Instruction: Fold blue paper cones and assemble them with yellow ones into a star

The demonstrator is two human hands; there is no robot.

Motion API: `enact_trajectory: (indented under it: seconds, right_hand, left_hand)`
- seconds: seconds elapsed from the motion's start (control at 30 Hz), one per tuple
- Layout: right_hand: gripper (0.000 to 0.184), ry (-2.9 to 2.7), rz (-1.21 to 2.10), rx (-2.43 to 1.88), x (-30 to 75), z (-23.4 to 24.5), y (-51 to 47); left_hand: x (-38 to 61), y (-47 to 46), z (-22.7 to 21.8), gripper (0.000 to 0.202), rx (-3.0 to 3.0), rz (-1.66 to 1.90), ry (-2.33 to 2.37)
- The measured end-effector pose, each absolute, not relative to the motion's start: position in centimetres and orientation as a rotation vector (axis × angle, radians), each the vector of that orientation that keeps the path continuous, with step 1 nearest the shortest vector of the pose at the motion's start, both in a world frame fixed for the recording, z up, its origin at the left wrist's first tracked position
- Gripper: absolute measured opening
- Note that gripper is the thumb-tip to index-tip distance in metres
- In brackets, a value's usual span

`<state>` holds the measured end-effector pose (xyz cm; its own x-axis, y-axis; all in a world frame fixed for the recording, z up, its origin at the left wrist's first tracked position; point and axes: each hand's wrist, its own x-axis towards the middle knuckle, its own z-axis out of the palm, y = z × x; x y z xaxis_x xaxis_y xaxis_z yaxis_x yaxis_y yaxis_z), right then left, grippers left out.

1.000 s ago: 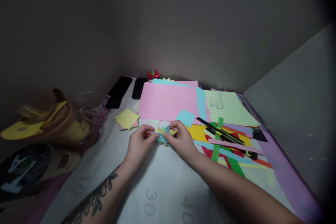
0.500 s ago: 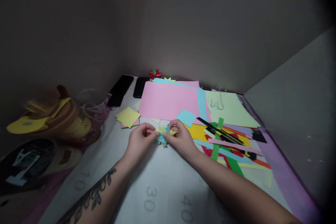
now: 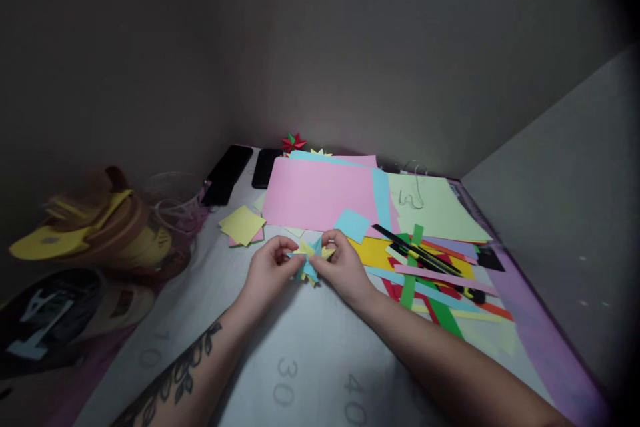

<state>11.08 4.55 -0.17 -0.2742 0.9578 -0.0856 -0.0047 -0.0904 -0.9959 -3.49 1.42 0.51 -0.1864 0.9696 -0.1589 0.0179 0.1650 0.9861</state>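
Between my two hands is a folded paper star (image 3: 311, 269) with blue and yellow points. My left hand (image 3: 271, 267) pinches its left side between thumb and fingers. On the other side, my right hand (image 3: 344, 265) grips it the same way, thumb near the centre. Fingertips hide parts of the star's outer points. A blue paper square (image 3: 353, 224) lies just beyond my right hand. Yellow paper squares (image 3: 243, 225) are stacked over pink ones beyond my left hand.
Large pink sheets (image 3: 320, 193) and pale green sheets (image 3: 434, 207) lie at the back. Coloured strips, a black-handled cutter (image 3: 473, 294) and scraps cover the right. A red-green star (image 3: 293, 142) and dark phones (image 3: 230, 173) sit at the far edge; caps (image 3: 83, 233) stand left.
The paper star has tilted slightly in my fingers, showing more of its blue lower points. Both hands keep their pinch and stay almost in place.
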Motion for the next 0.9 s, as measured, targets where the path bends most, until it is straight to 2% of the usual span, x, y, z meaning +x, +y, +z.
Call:
enact_trajectory:
  seconds: [0.1, 0.37, 0.57, 0.9]
  right_hand:
    - [0.033, -1.311, 1.592, -1.063, 11.0, 0.1, 4.4]
    - [0.027, -1.374, 1.497, -1.133, 11.2, -0.2, 4.6]
    - [0.026, -1.424, 1.355, -1.187, 11.5, -0.2, 4.8]
    - [0.027, -1.385, 1.429, -1.138, 11.6, -0.1, 4.8]
  left_hand:
    - [-3.6, 1.4, 0.8, 0.021, 1.035, 1.207, 1.476]
    - [-3.8, 1.4, 0.5, 0.020, 1.063, 1.175, 1.443]
    - [-4.1, 1.1, 1.0, 0.011, 1.397, 1.163, 1.529]
    - [-4.6, 1.1, 0.4, 0.008, 1.537, 1.195, 1.534]
